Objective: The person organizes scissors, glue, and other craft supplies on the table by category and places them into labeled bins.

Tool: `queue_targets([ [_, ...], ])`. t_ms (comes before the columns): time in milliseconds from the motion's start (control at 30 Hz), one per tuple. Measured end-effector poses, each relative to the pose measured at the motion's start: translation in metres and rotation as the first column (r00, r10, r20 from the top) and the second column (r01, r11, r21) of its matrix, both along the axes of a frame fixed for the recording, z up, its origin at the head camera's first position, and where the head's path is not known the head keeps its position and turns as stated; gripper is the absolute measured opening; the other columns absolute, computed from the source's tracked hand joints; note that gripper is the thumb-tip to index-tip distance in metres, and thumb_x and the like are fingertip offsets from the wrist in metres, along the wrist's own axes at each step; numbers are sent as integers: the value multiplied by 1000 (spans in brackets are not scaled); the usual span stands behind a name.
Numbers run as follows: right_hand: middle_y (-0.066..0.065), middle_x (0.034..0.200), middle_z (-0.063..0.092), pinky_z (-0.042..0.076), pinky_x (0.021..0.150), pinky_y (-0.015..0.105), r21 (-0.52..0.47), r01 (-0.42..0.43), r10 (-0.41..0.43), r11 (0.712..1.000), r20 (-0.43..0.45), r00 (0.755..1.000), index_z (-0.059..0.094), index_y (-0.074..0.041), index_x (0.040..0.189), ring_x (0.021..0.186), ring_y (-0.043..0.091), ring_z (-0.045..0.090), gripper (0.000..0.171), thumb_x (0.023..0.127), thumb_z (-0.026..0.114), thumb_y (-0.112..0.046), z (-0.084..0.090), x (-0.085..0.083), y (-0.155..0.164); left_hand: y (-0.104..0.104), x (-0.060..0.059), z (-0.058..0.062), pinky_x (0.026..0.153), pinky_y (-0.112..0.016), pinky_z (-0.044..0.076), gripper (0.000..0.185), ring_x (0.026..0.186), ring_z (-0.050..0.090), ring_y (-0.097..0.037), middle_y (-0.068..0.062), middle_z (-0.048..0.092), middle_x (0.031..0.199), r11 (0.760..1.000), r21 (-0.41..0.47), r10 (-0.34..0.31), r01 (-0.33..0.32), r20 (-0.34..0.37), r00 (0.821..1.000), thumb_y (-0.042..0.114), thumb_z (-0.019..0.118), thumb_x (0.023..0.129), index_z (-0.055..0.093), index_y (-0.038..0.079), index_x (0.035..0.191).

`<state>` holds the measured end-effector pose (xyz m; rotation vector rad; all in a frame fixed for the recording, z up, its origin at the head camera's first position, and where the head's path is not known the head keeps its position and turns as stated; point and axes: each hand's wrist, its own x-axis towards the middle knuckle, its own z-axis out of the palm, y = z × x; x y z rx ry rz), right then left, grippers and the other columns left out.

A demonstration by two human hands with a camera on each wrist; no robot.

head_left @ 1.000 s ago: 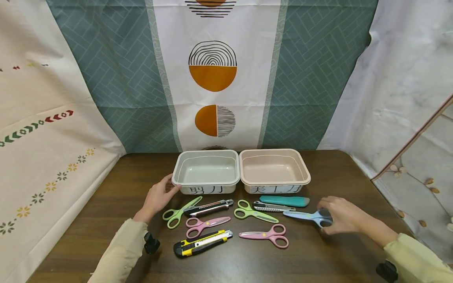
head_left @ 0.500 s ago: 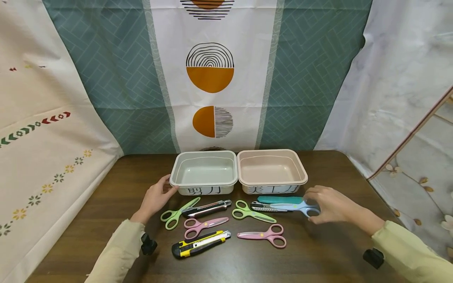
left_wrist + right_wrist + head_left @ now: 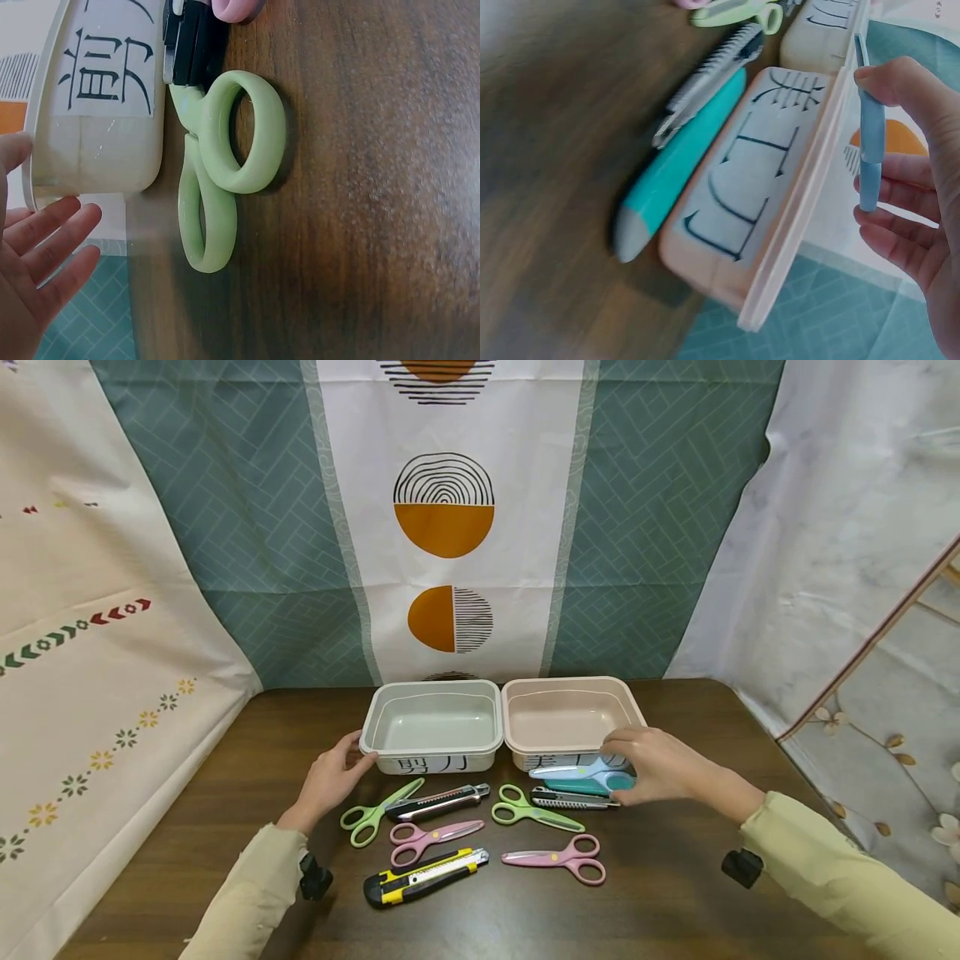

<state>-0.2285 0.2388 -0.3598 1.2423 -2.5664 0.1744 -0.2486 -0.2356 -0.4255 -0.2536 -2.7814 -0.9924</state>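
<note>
Above the teal box cutter (image 3: 581, 787), my right hand (image 3: 660, 764) pinches a pair of light blue scissors (image 3: 573, 772) by the handles. Their blades point left, overlapping the front of the pink box (image 3: 570, 750) in the head view. In the right wrist view the scissors (image 3: 871, 131) appear edge-on, between thumb and fingers. My left hand (image 3: 330, 785) touches the near left corner of the pale grey-green box (image 3: 435, 753), fingers fairly straight and thumb at the rim. Green scissors (image 3: 259, 142) lie close beside that hand, their blades partly under a black utility knife (image 3: 442, 802).
On the dark wooden table (image 3: 652, 893) lie pink scissors (image 3: 435, 837), a yellow-and-black utility knife (image 3: 427, 877), more green scissors (image 3: 534, 810), more pink scissors (image 3: 561, 858) and a small utility knife (image 3: 573, 798). Both boxes stand side by side, labelled in front. A patterned curtain (image 3: 442, 568) hangs behind.
My right hand has lifted the light blue scissors from the table's right side and carried them left and toward the boxes. The left hand stays at its box.
</note>
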Motion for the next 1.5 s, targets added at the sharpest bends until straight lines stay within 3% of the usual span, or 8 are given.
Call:
queue_targets([
  [433, 9, 103, 62, 49, 75, 37, -4, -60, 60, 998, 25, 998, 66, -3, 104, 89, 22, 60, 50, 65, 75, -33, 23, -31, -45, -4, 0, -2, 81, -46, 47, 57, 96, 60, -32, -20, 60, 110, 1000, 27, -11, 12, -13, 1000, 36, 54, 90, 41, -2, 131],
  [600, 10, 105, 63, 49, 74, 38, -3, -46, 46, 999, 2, 999, 65, -2, 107, 90, 24, 60, 52, 66, 75, -32, 27, -40, -60, -3, 0, -2, 80, -47, 47, 57, 96, 61, -33, -20, 60, 110, 1000, 25, -13, 13, -14, 1000, 34, 55, 90, 41, -3, 131],
  [800, 14, 112, 61, 46, 83, 41, -20, -14, 15, 1000, 46, 999, 64, -1, 110, 100, 28, 57, 54, 68, 74, -33, 32, -52, -78, -3, -1, -2, 80, -47, 47, 57, 96, 61, -32, -20, 61, 110, 1000, 12, -10, 11, -21, 1000, 35, 55, 90, 41, -2, 131],
  [1033, 14, 107, 62, 46, 80, 40, -63, -55, 57, 996, 31, 998, 66, 0, 103, 96, 28, 55, 45, 68, 73, -29, 33, -66, -95, -2, -1, -1, 79, -47, 47, 55, 95, 61, -32, -20, 61, 109, 1000, 1, -12, 12, -24, 1000, 32, 56, 90, 42, -2, 130],
  [1267, 10, 103, 62, 45, 80, 39, -95, -19, 23, 995, 49, 999, 66, -5, 104, 96, 25, 55, 43, 68, 72, -29, 30, -78, -106, 0, -1, -1, 79, -47, 47, 54, 94, 61, -32, -20, 61, 109, 1000, 6, -6, 6, -20, 1000, 31, 56, 90, 41, -2, 130],
  [1500, 11, 101, 64, 45, 80, 40, -116, -32, 36, 993, 29, 999, 67, -1, 99, 94, 27, 56, 42, 66, 73, -27, 21, -88, -114, 0, -1, -1, 79, -47, 47, 55, 94, 61, -32, -20, 60, 109, 1000, 23, -7, 8, -15, 1000, 32, 56, 90, 42, -2, 130],
])
